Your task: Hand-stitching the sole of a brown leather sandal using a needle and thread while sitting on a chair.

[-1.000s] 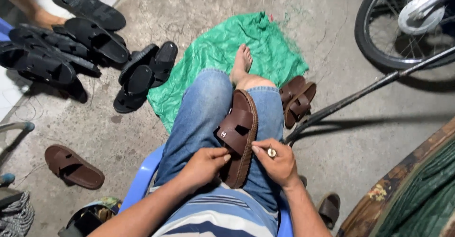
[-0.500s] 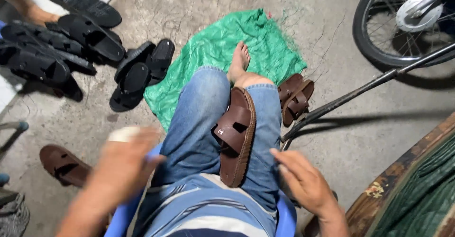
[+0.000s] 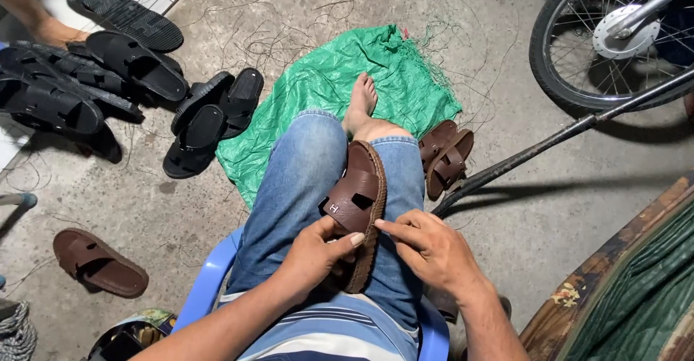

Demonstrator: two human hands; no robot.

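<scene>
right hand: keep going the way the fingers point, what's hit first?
The right hand points left, fingertips already at the edge of the brown sandal on the lap. Past that, probably the left hand.

Your left hand [image 3: 318, 249] covers the heel end of the brown sandal [image 3: 358, 205] on your lap, so you cannot see that part of its sole. The fingertips of your right hand [image 3: 426, 249] press at the sandal's edge, and whether they pinch anything is too small to tell. The motorcycle wheel [image 3: 614, 39] is cut off by the top and right edges. Another person's foot [image 3: 54, 32] runs out at the upper left. The bundle of rope [image 3: 13, 336] is clipped at the lower-left corner.
</scene>
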